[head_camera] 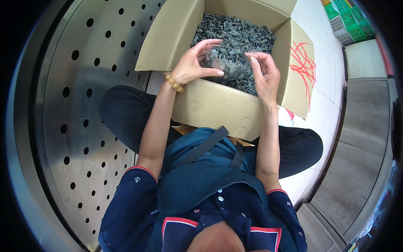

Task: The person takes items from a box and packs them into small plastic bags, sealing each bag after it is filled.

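Observation:
A brown cardboard box [217, 107] stands before me with its flaps folded out. Dark, curled dried pieces [234, 30], which look like wood ear fungus, fill it up to below the rim. Over them is a clear plastic bag [217, 61], thin and hard to make out against the pieces. My left hand [196, 61] curves around the bag's left side, thumb towards me and fingers on the far side. My right hand [266, 72] pinches the bag's right edge between thumb and fingertips. How much the bag holds cannot be told.
A perforated metal panel [94, 126] rises close on my left. Red scrawled marks cover the box's right flap [299, 69]. Grey cabinet-like panels [362, 116] line the right side. Green and white plastic crates [351, 23] are stacked at the far right on the tiled floor [321, 104].

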`<state>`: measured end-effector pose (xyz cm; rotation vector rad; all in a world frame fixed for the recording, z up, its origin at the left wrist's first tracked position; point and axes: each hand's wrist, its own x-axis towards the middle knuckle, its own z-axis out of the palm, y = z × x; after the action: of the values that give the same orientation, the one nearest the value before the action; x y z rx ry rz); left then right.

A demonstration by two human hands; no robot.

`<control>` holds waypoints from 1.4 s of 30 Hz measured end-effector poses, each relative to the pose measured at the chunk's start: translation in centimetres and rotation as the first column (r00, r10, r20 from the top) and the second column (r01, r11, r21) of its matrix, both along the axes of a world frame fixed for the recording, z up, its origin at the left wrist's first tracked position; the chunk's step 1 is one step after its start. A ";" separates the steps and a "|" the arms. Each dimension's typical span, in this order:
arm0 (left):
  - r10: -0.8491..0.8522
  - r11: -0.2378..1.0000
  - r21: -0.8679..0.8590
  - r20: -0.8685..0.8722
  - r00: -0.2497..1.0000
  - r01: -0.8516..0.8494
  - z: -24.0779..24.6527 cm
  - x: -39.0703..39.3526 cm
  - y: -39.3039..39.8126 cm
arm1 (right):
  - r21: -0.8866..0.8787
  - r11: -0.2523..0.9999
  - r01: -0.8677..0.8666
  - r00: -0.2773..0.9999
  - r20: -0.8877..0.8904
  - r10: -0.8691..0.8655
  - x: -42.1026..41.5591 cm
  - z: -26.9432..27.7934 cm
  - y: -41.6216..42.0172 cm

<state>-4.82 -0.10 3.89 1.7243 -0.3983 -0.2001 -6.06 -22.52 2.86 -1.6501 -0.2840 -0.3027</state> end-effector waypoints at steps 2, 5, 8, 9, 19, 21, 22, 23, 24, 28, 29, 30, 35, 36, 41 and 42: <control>0.050 0.994 -0.097 0.006 0.999 -0.049 -0.1 -1.1 0.7 | 0.096 0.995 0.013 1.000 0.005 -0.013 -0.3 -0.7 0.2; 0.082 0.942 -0.318 -0.091 0.992 -0.107 -0.9 -1.9 1.9 | 0.144 0.990 0.006 1.000 0.022 -0.009 -0.4 -0.9 0.5; 0.222 0.970 -0.139 0.186 0.957 -0.198 -0.3 -1.9 0.8 | 0.143 0.990 0.006 0.999 0.036 -0.012 -0.4 -1.1 0.4; 0.230 0.973 -0.043 0.290 0.929 -0.227 0.1 -1.7 0.6 | 0.144 0.990 0.008 0.999 0.030 -0.013 -0.4 -1.1 0.3; 0.455 0.874 -0.283 0.190 0.870 -0.395 -0.6 -1.7 -1.4 | 0.033 0.983 0.182 0.978 0.102 -0.184 0.0 -0.9 -0.4; 0.437 0.838 -0.394 0.071 0.897 -0.377 -0.7 -1.8 -1.4 | 0.105 0.987 0.120 0.991 0.041 -0.125 -0.5 -0.5 -0.7; 0.408 0.836 -0.411 0.023 0.913 -0.363 -0.5 -2.1 -1.4 | 0.160 0.984 0.080 0.997 0.007 -0.082 -0.7 -0.2 -0.6; 0.377 0.833 -0.427 -0.024 0.926 -0.351 -0.4 -2.4 -1.4 | 0.217 0.975 0.041 0.999 -0.024 -0.037 -1.0 -0.1 -0.6; 0.377 0.831 -0.427 -0.036 0.925 -0.356 -0.4 -2.8 -1.4 | 0.253 0.968 0.008 0.996 -0.086 0.014 -1.5 -0.1 -0.8; 0.300 0.877 -0.383 -0.030 0.953 -0.289 -1.3 -4.1 -0.9 | 0.288 0.958 -0.013 0.993 -0.112 0.047 -3.1 -1.0 -1.0; 0.296 0.878 -0.383 -0.036 0.955 -0.287 -1.3 -4.5 -1.0 | 0.293 0.956 -0.006 0.991 -0.123 0.044 -3.4 -1.2 -1.0; 0.292 0.878 -0.384 -0.041 0.955 -0.285 -1.2 -4.8 -1.2 | 0.299 0.954 0.000 0.990 -0.133 0.042 -3.6 -1.2 -1.1; 0.293 0.907 -0.292 -0.076 0.953 -0.302 -1.1 -5.1 -1.1 | 0.246 0.969 0.024 0.975 -0.220 0.032 -4.6 -0.6 -0.9; 0.293 0.918 -0.262 -0.062 0.954 -0.299 -1.4 -5.0 -0.9 | 0.234 0.972 0.019 0.979 -0.203 0.030 -4.6 -0.8 -1.0; 0.318 0.911 -0.256 -0.062 0.946 -0.323 -1.5 -4.8 -1.0 | 0.243 0.969 0.041 0.972 -0.234 0.017 -4.3 -1.1 -1.0; 0.330 0.906 -0.262 -0.060 0.942 -0.334 -1.6 -4.7 -1.2 | 0.243 0.969 0.048 0.972 -0.235 0.011 -4.3 -1.1 -1.0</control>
<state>-9.51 -1.29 2.32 1.4925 -0.1085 0.0880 -10.34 -23.49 1.78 -1.4250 -0.0487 -0.1475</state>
